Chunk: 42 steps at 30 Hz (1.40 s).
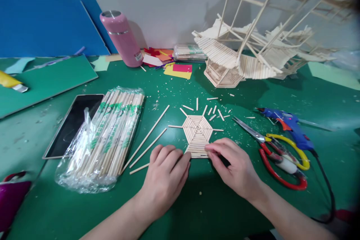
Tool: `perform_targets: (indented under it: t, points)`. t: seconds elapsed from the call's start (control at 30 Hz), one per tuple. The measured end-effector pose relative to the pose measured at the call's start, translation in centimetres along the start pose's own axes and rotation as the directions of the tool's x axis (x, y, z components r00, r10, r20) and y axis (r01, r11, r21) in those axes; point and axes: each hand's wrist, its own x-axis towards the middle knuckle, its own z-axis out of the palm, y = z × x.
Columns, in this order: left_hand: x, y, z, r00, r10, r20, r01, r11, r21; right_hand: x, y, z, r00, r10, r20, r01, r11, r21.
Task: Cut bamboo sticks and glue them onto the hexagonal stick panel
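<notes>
A flat hexagonal panel of wooden sticks lies in front of me, with thin sticks jutting from its corners like spokes. Rows of short sticks widen its near side. At the lower left corner of the panel, my left hand is closed, its fingers curled and the tips against the edge. My right hand pinches the right end of the near rows between thumb and fingers. Left of the panel lie a few long loose sticks, one partly behind my left hand. Short cut stick pieces are scattered beyond it.
Bagged chopsticks overlap a dark-screened device on the left. Scissors and a blue glue gun with a cord lie right. A pink bottle, coloured paper and a large stick-built model stand behind.
</notes>
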Motion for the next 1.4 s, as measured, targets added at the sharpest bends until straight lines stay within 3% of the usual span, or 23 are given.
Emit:
perform_targets:
  t: [0.13, 0.27, 0.47, 0.63, 0.83, 0.93, 1.03, 1.13, 1.2, 1.23, 1.3, 1.33, 1.4]
  points:
    - [0.2, 0.3, 0.5, 0.987, 0.123, 0.099, -0.136, 0.981, 0.137, 0.1, 0.0, 0.4, 0.992, -0.076, 0.103, 0.084, 0.994, -0.075]
    - [0.8, 0.5, 0.5, 0.976, 0.193, 0.100, -0.208, 0.961, 0.184, 0.2, 0.1, 0.4, 0.982, -0.103, 0.156, 0.131, 0.975, -0.179]
    - [0.9, 0.1, 0.6, 0.964, 0.214, 0.160, -0.235, 0.963, 0.131, 0.5, 0.0, -0.1, 0.975, -0.089, 0.206, 0.139, 0.960, -0.245]
    - [1.0, 0.1, 0.9, 0.965, 0.218, 0.146, -0.238, 0.961, 0.139, 1.2, -0.9, 0.0, 0.974, -0.029, 0.226, 0.111, 0.926, -0.361]
    - [1.0, 0.1, 1.0, 0.964, 0.231, 0.130, -0.251, 0.954, 0.162, 1.5, -0.8, -0.1, 0.974, -0.062, 0.219, 0.157, 0.879, -0.451]
    - [1.0, 0.0, 0.9, 0.965, 0.227, 0.128, -0.246, 0.957, 0.153, 1.4, 0.7, -2.2, 0.996, -0.021, 0.086, 0.061, 0.863, -0.501]
    - [0.9, 0.0, 0.9, 0.968, 0.216, 0.126, -0.234, 0.960, 0.151, 0.7, 3.2, -6.4, 0.979, 0.060, -0.194, -0.158, 0.823, -0.545]
    - [1.0, 0.0, 0.8, 0.971, 0.211, 0.116, -0.227, 0.963, 0.144, -0.5, 5.4, -10.7, 0.852, 0.074, -0.519, -0.384, 0.762, -0.521]
    - [1.0, 0.0, 0.8, 0.971, 0.211, 0.112, -0.226, 0.964, 0.143, -1.2, 5.9, -11.7, 0.782, 0.023, -0.623, -0.421, 0.756, -0.501]
    - [1.1, 0.0, 0.8, 0.971, 0.212, 0.111, -0.227, 0.964, 0.141, -1.5, 5.7, -11.4, 0.785, -0.003, -0.619, -0.392, 0.771, -0.502]
    - [1.1, 0.0, 0.7, 0.971, 0.212, 0.112, -0.226, 0.965, 0.132, -1.7, 4.6, -9.5, 0.856, -0.049, -0.515, -0.258, 0.822, -0.508]
    - [1.1, 0.0, 0.7, 0.971, 0.209, 0.115, -0.223, 0.967, 0.126, -1.6, 3.7, -8.0, 0.925, -0.065, -0.374, -0.134, 0.866, -0.482]
    - [1.1, 0.1, 0.7, 0.972, 0.201, 0.122, -0.215, 0.969, 0.119, -1.1, 1.9, -4.7, 0.982, -0.127, -0.136, 0.061, 0.911, -0.407]
